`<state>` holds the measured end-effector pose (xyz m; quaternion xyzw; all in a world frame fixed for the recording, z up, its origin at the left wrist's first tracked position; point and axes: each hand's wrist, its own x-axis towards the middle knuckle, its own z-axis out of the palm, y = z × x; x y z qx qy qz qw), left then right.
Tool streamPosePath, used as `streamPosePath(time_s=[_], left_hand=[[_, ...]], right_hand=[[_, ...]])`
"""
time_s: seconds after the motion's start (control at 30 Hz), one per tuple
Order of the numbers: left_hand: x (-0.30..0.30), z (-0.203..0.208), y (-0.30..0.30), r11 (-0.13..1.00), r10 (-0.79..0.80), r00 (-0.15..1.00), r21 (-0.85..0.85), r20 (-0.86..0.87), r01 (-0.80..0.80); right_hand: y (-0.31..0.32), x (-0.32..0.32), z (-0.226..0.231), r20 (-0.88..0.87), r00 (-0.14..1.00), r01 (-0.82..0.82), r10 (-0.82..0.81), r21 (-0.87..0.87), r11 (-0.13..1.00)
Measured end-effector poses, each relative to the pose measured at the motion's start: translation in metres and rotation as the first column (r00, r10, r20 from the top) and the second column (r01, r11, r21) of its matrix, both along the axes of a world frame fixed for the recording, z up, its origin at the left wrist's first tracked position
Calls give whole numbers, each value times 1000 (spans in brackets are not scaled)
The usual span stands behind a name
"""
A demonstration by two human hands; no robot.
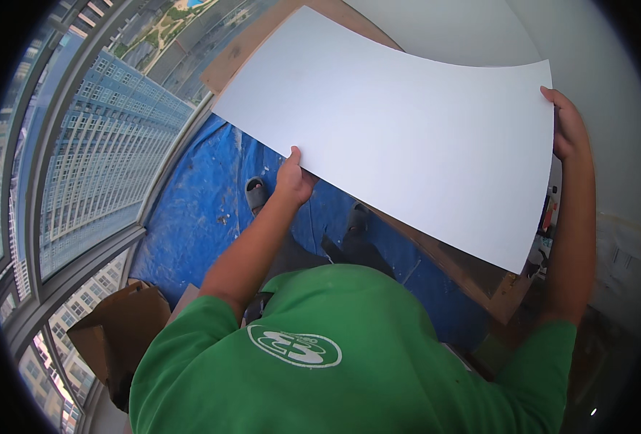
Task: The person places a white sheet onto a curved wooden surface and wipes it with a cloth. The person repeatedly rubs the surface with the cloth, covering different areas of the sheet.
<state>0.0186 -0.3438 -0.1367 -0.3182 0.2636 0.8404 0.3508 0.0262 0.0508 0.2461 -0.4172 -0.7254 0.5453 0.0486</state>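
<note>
A large white sheet [393, 137], thin and slightly bowed, spans the upper middle of the head view. My left hand [295, 179] grips its near long edge, thumb on top and the fingers hidden beneath. At the right short edge, close to the far corner, my right hand [568, 124] is closed on the sheet, with its thumb tip over the face. Under the sheet lies a brown wooden board or tabletop [241, 54], which shows past the far left edge and again at the near right corner.
Blue plastic sheeting [197, 188] covers the floor beneath my sandalled feet. Tall windows [103, 145] run along the left. An opened cardboard box [121, 325] stands at lower left. Small tools or items [548, 217] lie beyond the sheet's right edge, beside a pale wall [465, 29].
</note>
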Motion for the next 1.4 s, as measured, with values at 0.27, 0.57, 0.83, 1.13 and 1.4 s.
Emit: streamPosePath(time_s=[0.27, 0.57, 0.83, 1.13, 1.4], left_hand=[[26, -18, 38, 952, 196, 976, -218, -97, -213], [153, 27, 116, 891, 184, 974, -397, -130, -222], [236, 103, 176, 812, 52, 998, -582, 30, -24], [257, 46, 226, 690, 213, 958, -665, -192, -287], [272, -8, 234, 523, 254, 937, -782, -239, -341]], right_hand=[[53, 67, -52, -274, 920, -313, 280, -85, 946], [93, 111, -79, -301, 887, -431, 350, -268, 862], [111, 135, -126, -314, 897, -405, 310, -308, 861], [141, 139, -198, -366, 930, -210, 39, -441, 872], [178, 157, -236, -307, 942, -81, -138, -605, 792]])
